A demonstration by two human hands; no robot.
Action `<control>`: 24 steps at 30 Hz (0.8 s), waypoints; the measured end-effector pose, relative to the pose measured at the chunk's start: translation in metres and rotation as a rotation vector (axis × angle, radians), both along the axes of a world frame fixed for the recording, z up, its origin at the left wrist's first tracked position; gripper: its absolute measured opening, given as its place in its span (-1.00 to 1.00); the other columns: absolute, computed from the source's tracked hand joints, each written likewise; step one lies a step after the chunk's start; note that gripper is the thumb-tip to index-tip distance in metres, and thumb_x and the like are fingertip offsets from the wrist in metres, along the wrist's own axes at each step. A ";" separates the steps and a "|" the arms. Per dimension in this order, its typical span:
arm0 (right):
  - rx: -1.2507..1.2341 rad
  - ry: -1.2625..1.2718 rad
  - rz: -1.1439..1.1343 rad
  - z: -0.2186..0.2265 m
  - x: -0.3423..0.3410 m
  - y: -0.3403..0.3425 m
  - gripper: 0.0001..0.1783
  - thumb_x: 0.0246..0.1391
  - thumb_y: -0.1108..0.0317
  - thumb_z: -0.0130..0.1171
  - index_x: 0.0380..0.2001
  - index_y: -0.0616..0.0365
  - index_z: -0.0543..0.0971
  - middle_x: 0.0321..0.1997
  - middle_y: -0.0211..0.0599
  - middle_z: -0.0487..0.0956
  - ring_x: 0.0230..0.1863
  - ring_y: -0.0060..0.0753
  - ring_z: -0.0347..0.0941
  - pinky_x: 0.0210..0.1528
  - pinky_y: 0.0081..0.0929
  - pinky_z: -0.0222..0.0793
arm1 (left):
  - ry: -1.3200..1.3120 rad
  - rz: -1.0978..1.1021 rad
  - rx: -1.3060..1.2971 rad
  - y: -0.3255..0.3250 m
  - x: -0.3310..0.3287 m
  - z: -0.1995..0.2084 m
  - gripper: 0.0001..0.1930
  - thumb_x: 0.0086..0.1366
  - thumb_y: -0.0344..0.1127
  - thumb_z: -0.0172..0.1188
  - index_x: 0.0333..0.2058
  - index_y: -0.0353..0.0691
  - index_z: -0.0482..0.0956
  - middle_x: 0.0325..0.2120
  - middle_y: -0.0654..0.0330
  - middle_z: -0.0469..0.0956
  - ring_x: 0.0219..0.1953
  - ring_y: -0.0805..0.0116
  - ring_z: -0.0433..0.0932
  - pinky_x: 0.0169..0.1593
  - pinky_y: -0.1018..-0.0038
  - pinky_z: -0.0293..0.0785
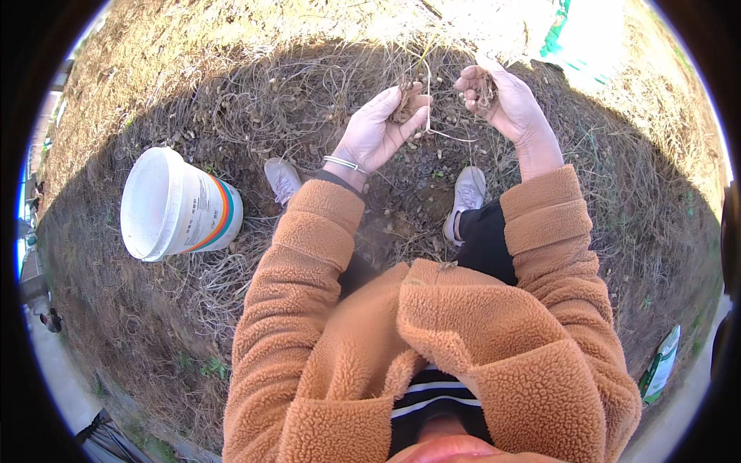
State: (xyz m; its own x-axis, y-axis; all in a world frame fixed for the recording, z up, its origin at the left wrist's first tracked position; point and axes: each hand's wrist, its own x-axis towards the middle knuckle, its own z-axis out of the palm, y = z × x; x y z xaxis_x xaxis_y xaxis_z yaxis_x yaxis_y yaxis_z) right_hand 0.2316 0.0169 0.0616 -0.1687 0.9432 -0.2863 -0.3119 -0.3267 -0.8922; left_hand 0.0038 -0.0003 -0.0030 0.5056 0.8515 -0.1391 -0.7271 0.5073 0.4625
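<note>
Both arms reach forward over the dry ground. My left hand (pixel 373 135) curls its fingers and thumb around a brown clump of peanuts (pixel 405 106), apparently with dried roots and soil. Beside its fingertips runs a thin pale stalk (pixel 428 89), with a side strand bending off to the right. My right hand (pixel 519 112) is palm up, its fingers bent over a similar brown clump (pixel 485 89). A gap separates the two hands. How many pods each clump contains is too small to tell. Small tan pods lie scattered among dried stems below the hands.
A white bucket (pixel 207 208) with orange and teal stripes stands to the left, its mouth facing me. My shoes (pixel 468 193) are planted in dry vines. A green-and-white bag (pixel 661 366) lies at the lower right. Green-and-white sheeting (pixel 575 38) is at the far right.
</note>
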 end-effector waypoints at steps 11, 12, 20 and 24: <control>-0.169 0.220 0.260 -0.042 -0.026 -0.004 -0.71 0.27 0.24 0.03 -0.07 0.18 0.54 -0.11 -0.31 0.58 -0.16 -0.47 0.49 -0.23 -0.47 0.48 | 0.415 0.118 -0.073 -0.014 0.031 -0.012 -0.78 0.40 -0.18 0.04 -0.23 -0.21 0.48 -0.54 0.30 0.51 -0.61 0.58 0.47 -0.58 0.75 0.39; -0.173 0.222 0.249 -0.043 -0.028 -0.005 -0.70 0.27 0.23 0.04 -0.06 0.18 0.54 -0.11 -0.30 0.58 -0.18 -0.47 0.49 -0.23 -0.47 0.48 | 0.466 0.100 -0.058 -0.014 0.030 -0.010 -0.79 0.40 -0.18 0.04 -0.23 -0.21 0.48 -0.57 0.31 0.50 -0.63 0.60 0.45 -0.59 0.75 0.37; -0.118 0.309 -0.013 -0.023 0.003 -0.017 -0.69 0.25 0.28 0.05 -0.08 0.31 0.53 -0.39 -0.41 0.54 -0.44 -0.62 0.36 -0.45 -0.65 0.21 | 0.280 -0.064 -0.089 -0.018 0.030 -0.006 -0.58 0.42 -0.11 -0.03 0.07 -0.33 0.37 -0.22 0.08 0.50 -0.28 0.41 0.51 -0.13 0.49 0.57; 0.030 0.284 -0.223 -0.012 0.122 -0.043 -0.78 0.17 0.37 0.14 -0.19 0.30 0.53 -0.50 -0.38 0.57 -0.54 -0.63 0.41 -0.62 -0.72 0.18 | 0.488 0.080 -0.100 -0.014 0.019 -0.009 -0.64 0.39 -0.19 0.02 -0.02 -0.40 0.41 -0.16 0.02 0.48 -0.11 0.26 0.49 0.04 0.34 0.51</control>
State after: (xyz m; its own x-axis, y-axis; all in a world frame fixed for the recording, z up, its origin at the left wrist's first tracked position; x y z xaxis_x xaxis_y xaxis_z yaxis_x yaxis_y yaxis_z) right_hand 0.3538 -0.0259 0.0501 -0.0269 0.9730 -0.2294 -0.6094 -0.1979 -0.7678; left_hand 0.0227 -0.0147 -0.0122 0.2949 0.8554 -0.4258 -0.4763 0.5179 0.7106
